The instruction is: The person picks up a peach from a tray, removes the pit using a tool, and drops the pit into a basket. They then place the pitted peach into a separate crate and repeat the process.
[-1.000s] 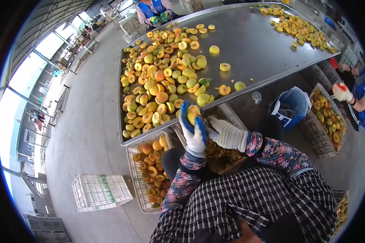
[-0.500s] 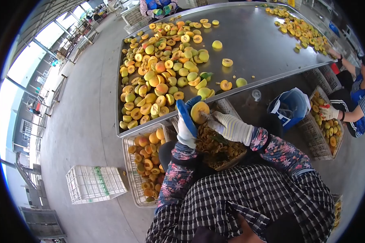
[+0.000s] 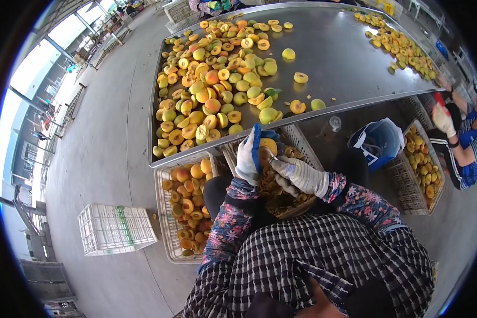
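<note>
My left hand (image 3: 248, 158), in a white glove with a blue palm, is closed around a yellow peach half (image 3: 268, 146). My right hand (image 3: 301, 174), in a striped white glove, grips a small metal tool (image 3: 272, 154) whose tip meets the peach; its exact kind is hard to make out. Both hands are over a crate (image 3: 306, 147) of brownish-yellow scraps between my knees. Beyond them, many peach halves (image 3: 212, 77) lie piled on the left of a metal table (image 3: 328, 58).
A crate of peach halves (image 3: 188, 209) stands left of my legs, and a white crate (image 3: 116, 229) lies on the floor farther left. A blue bucket (image 3: 379, 140) is at the right. A co-worker's gloved hand (image 3: 443, 117) is above another fruit crate (image 3: 423, 164).
My left hand has turned and tipped the peach half, with the tool still against it. The co-worker's gloved hand at the right has risen from the crate. My view has shifted slightly.
</note>
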Demonstrator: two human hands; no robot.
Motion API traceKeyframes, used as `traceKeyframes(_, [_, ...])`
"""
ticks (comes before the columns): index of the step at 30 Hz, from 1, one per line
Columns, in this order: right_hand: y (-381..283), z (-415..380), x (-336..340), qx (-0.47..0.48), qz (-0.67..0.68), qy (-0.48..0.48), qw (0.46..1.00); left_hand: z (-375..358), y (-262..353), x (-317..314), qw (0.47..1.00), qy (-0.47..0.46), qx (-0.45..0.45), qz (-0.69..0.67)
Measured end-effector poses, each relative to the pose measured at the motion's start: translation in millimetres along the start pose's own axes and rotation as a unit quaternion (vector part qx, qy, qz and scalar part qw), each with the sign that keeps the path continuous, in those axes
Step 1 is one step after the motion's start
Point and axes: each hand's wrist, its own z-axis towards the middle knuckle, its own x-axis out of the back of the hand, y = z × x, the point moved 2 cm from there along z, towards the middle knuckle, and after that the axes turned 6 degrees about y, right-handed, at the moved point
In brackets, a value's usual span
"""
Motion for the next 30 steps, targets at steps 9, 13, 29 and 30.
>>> traceKeyframes(9, [5, -2, -4, -0.081, 0.257, -0.080, 0.960, -11, 29, -27, 0.943, 0.076, 0.147, -0.289])
traceKeyframes(13, [-2, -10, 0, -0.049, 0.218, -0.074, 0.972, -3, 15, -7, 0.927, 0.057, 0.168, -0.332])
traceKeyframes(29, [48, 16, 67, -0.036, -0.185, 0.051, 0.981, -57, 115, 169, 0.714, 0.219, -0.034, 0.664])
traceKeyframes(30, [56, 23, 70, 0.014, -0.212, 0.045, 0.976, -40, 120, 168, 0.740, 0.225, -0.030, 0.633])
